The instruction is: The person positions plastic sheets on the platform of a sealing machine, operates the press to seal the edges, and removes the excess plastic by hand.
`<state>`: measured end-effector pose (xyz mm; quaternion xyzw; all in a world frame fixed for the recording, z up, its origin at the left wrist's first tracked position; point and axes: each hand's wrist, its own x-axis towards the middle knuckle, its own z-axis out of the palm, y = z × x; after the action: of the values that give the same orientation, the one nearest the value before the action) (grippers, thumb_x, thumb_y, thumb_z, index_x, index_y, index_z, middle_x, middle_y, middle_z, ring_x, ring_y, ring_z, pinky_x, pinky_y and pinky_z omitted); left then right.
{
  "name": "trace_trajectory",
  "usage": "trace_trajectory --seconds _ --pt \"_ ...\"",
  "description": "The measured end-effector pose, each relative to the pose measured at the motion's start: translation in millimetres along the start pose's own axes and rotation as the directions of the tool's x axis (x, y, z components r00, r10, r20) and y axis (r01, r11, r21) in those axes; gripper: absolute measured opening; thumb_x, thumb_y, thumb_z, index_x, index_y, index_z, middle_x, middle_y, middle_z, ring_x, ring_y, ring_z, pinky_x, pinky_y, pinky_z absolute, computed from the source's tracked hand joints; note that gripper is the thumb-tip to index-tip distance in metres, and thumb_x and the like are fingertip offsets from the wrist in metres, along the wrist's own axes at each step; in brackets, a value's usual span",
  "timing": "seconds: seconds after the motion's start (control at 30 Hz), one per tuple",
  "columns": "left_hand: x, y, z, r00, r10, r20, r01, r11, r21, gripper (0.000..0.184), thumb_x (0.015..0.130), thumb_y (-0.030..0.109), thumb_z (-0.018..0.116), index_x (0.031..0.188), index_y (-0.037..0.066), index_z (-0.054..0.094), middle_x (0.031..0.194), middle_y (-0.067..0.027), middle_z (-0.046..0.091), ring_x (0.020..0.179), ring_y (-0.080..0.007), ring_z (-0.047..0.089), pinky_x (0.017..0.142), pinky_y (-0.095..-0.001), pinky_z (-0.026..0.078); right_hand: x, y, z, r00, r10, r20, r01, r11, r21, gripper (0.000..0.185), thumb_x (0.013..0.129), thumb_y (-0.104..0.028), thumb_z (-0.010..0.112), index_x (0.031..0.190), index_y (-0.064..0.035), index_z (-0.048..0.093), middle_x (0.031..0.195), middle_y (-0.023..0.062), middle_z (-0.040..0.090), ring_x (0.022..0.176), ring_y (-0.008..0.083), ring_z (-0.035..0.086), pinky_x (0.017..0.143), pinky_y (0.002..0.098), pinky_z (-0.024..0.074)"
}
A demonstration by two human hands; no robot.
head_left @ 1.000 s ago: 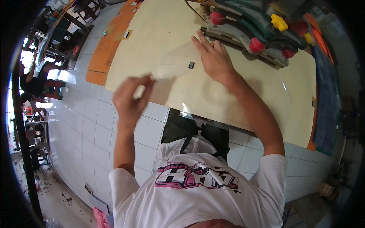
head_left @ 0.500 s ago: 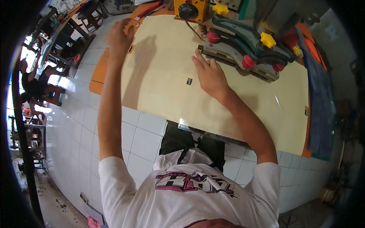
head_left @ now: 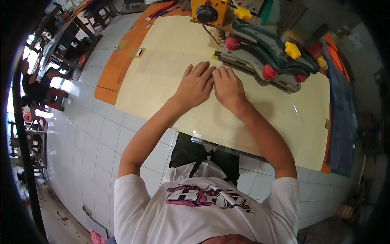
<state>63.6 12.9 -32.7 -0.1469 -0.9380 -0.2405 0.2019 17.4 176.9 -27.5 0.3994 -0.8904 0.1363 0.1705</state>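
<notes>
My left hand (head_left: 196, 85) is over the middle of a cream sheet (head_left: 158, 85), its fingers bent forward and its thumb side close to my right hand (head_left: 228, 87). The right fingers are curled, and the fingertips of both hands meet just in front of the press machine (head_left: 260, 61). Whatever small thing lies between them is hidden. A green and grey clamp bar with red knobs (head_left: 269, 72) and yellow star knobs (head_left: 292, 50) spans the sheet's far right part.
Left of the sheet shows an orange board (head_left: 109, 81) with a small dark-and-white piece (head_left: 139, 52) near the sheet's edge. A yellow control box (head_left: 209, 12) stands at the back. Blue cloth (head_left: 341, 114) hangs at the right. Another person (head_left: 38, 83) sits far left.
My left hand has come from the sheet's upper left edge to beside my right hand. The right fingers have curled in. The small dark piece mid-sheet is out of sight now.
</notes>
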Motion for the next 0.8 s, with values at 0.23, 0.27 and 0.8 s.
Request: trace_trajectory --seconds 0.23,0.27,0.8 --pt "-0.6 0.0 1.4 0.999 0.017 0.047 -0.022 0.993 0.114 0.049 0.091 0.026 0.055 0.136 0.007 0.056 0.144 -0.0193 0.051 0.14 -0.0349 0.043 0.115 -0.0611 0.031 6.5 -4.2 -11.4 0.995 0.102 0.001 -0.101 0.992 0.079 0.027 0.085 -0.011 0.066 0.107 -0.0027 0.053 0.093 0.0177 0.067 0.089 0.0345 0.068 0.077 0.0441 0.0582" --pt "-0.8 1.2 0.9 0.999 0.008 0.044 -0.012 0.994 0.105 0.046 0.091 0.024 0.054 0.134 0.007 0.057 0.145 -0.0195 0.051 0.14 -0.0355 0.042 0.116 -0.0608 0.031 6.2 -4.3 -12.7 0.993 0.12 0.017 -0.121 0.988 0.1 0.029 0.085 -0.012 0.067 0.108 -0.0024 0.052 0.092 0.0189 0.068 0.089 0.0352 0.069 0.077 0.0445 0.0583" --pt "-1.6 2.3 4.2 1.0 0.009 0.025 -0.012 0.993 0.117 0.044 0.092 0.023 0.056 0.132 0.008 0.06 0.145 -0.0198 0.051 0.141 -0.0362 0.041 0.115 -0.0625 0.03 -41.3 26.8 -85.3 0.971 -0.068 0.23 0.01 0.97 0.243 0.063 0.092 -0.023 0.061 0.145 0.0026 0.04 0.134 0.0309 0.057 0.124 0.0418 0.057 0.1 0.0476 0.0503"
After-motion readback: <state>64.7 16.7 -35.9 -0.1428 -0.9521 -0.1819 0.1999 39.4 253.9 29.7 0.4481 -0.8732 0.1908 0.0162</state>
